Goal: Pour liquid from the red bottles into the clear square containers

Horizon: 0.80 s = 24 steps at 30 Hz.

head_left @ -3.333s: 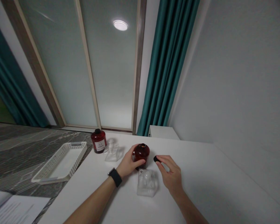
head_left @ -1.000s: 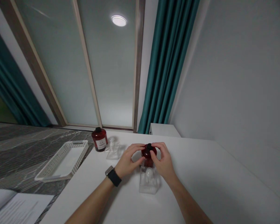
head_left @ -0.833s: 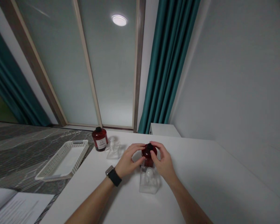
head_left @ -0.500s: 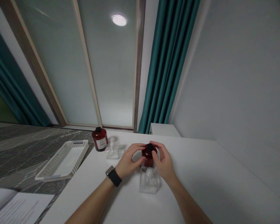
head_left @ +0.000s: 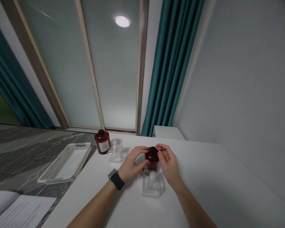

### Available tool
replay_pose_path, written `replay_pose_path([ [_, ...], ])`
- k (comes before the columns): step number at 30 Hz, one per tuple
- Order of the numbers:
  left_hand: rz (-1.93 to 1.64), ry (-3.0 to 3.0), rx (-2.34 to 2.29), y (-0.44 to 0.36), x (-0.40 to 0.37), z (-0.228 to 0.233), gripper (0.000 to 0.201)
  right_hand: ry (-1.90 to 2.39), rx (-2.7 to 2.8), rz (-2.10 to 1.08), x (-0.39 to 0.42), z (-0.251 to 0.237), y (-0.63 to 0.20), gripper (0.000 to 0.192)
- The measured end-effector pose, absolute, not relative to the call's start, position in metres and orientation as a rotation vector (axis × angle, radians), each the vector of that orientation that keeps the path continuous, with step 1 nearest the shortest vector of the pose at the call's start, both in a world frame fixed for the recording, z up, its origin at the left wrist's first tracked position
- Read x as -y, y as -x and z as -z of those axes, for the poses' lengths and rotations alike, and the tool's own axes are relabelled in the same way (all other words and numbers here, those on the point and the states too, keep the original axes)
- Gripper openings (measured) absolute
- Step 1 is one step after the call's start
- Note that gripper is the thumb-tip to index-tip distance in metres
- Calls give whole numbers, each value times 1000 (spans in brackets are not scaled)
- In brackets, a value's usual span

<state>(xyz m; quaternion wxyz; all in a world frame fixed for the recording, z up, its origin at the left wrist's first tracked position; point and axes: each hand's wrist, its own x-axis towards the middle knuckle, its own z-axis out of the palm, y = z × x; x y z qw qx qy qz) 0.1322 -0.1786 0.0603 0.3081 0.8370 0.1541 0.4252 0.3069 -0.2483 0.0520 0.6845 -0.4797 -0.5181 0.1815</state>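
A dark red bottle (head_left: 152,165) with a black cap stands upright on the white table. My left hand (head_left: 131,163), a black-strapped watch at its wrist, is curved round the bottle's left side with thumb and fingertips against it. Beside the bottle's right edge is my right hand (head_left: 169,164), its fingers bent and apart; whether the thumb tip still touches the glass I cannot tell. In front of the bottle lies a clear plastic package (head_left: 152,188) with a rounded clear piece in it. A second red bottle (head_left: 102,142), labelled and black-capped, stands at the far left beside another clear package (head_left: 116,155).
A white perforated basket (head_left: 52,180) lies left of the table (head_left: 204,190) on a grey patterned surface. An open booklet (head_left: 26,210) is at the lower left. Behind the table stand a white cabinet (head_left: 168,132) and a green curtain (head_left: 167,79); a wall runs along the right.
My right hand has drawn slightly right, its thumb and fingers coming off the bottle's top to its edge. My left hand stays on the bottle. The view has shifted a little.
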Motion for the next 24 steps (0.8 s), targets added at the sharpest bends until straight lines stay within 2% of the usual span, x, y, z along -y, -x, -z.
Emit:
replay_pose_path([
  [13, -1123, -2213, -403, -132, 179, -61, 28, 1102, 1210, -445, 245, -46, -313, 24],
  [20, -1147, -2122, -426, -134, 181, -63, 21, 1054, 1413, -744, 247, -44, -336, 48],
  [24, -1160, -2093, -460, -138, 180, -68, 17, 1042, 1428, -856, 247, -42, -343, 51],
])
